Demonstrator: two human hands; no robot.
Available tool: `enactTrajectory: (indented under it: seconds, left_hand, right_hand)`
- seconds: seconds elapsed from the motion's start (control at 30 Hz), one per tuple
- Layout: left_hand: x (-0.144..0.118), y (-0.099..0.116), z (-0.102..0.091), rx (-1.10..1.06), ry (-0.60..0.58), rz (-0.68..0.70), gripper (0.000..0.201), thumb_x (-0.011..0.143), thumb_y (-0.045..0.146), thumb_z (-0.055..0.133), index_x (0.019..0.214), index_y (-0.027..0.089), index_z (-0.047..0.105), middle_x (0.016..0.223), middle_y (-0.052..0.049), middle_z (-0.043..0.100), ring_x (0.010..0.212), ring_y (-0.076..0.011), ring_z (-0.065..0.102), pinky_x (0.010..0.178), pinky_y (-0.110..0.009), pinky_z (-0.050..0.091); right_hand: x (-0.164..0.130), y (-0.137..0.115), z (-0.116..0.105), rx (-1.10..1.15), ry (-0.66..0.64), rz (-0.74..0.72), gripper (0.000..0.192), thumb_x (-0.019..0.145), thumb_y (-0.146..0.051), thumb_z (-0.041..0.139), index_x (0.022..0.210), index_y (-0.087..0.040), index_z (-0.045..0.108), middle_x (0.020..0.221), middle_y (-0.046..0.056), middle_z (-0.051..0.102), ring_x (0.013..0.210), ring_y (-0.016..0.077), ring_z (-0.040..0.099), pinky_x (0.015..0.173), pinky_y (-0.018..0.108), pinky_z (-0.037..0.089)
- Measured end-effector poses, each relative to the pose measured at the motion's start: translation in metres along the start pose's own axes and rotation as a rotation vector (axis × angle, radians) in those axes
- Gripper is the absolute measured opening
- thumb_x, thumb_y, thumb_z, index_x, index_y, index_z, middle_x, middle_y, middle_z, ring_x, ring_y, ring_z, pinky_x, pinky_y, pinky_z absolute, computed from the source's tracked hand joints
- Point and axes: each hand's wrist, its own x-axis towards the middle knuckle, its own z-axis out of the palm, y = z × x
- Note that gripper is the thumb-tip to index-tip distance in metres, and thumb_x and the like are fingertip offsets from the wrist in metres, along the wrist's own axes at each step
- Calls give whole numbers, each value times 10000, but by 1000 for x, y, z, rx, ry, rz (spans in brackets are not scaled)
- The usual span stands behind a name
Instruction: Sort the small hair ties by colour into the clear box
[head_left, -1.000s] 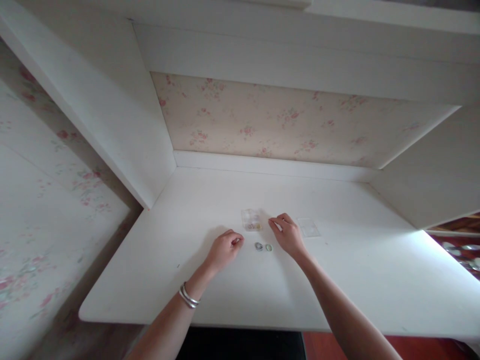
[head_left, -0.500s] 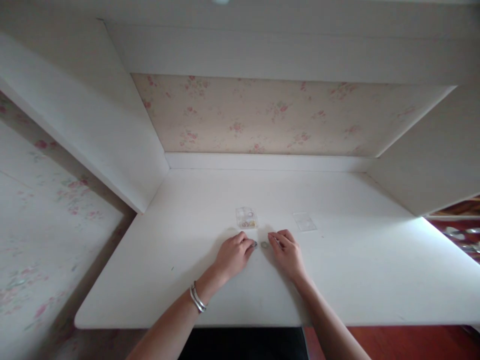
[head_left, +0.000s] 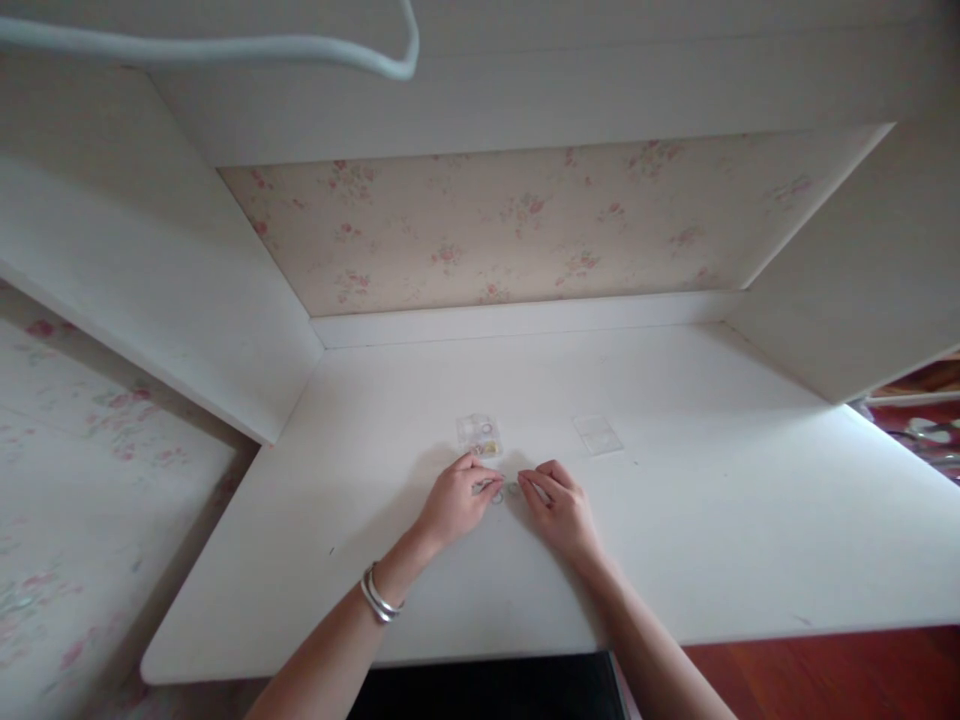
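Note:
Two small rings lie on the white desktop between my hands: one ring (head_left: 514,490) is nearer the right fingertips, and another ring (head_left: 497,497) sits just under the left ones. My left hand (head_left: 457,500), with silver bangles (head_left: 379,595) on its wrist, has thumb and forefinger pinched together; what is in the pinch, if anything, is too small to tell. My right hand (head_left: 559,507) is closed in a pinch too, its contents hidden. Just beyond the left hand stands a clear compartment box (head_left: 469,430) with several small rings, some gold-coloured.
A clear flat lid (head_left: 598,435) lies on the white desk (head_left: 750,540) beyond my right hand. A tiny dark bit (head_left: 331,550) is on the desk at left. White side panels and a floral back wall enclose the desk. Overhead hangs a white cable (head_left: 300,48).
The head view has shifted and tilted, bringing the white cable into sight. The ring at my left fingertips now appears below them, and those fingertips have come closer to the right hand's.

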Motion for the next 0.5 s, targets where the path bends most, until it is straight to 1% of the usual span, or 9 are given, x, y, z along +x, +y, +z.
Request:
enactTrajectory:
  seconds: [0.1,0.17,0.23,0.3,0.37,0.5]
  left_hand:
    - [18,-2,-5,32,54,11,206,860,306,520,915,210,694,862,-36,618,776,-134,578,746,-240,460]
    - [33,-7,-7,86,99,4,213,863,301,511,921,197,688,860,-36,614,769,-132,577,741,-240,457]
    - [48,-13,-7,160,135,-6,209,861,283,510,910,189,690,852,-36,608,770,-131,576,756,-241,451]
    - [62,-18,-6,226,138,-26,204,860,273,508,904,195,692,846,-34,601,765,-130,576,754,-239,448]
    - [73,-21,-4,273,118,-46,199,857,265,510,909,211,694,856,-31,599,774,-130,580,762,-238,444]
    - [81,-23,-3,329,70,-61,203,858,260,503,907,230,698,878,-32,600,805,-141,588,780,-245,442]
  right_hand:
    - [-3,-6,-3,-123,-114,-142,237,901,-283,447,899,-234,680,808,43,570,706,127,542,687,243,413]
    - [-3,-10,-4,-199,-199,-234,212,891,-269,462,927,-239,669,828,43,572,736,137,532,714,266,391]
    - [-3,-13,-5,-251,-263,-293,199,878,-270,483,977,-246,654,847,42,572,765,148,523,722,284,370]
    - [-3,-14,-6,-280,-287,-313,206,868,-270,500,1017,-254,642,855,40,569,780,153,512,716,290,355]
    - [-2,-14,-6,-291,-290,-310,214,862,-266,513,1038,-260,635,858,37,564,785,152,505,710,288,347]
    - [-2,-14,-4,-302,-286,-287,204,865,-265,521,1037,-259,632,852,28,556,775,145,500,714,282,350]
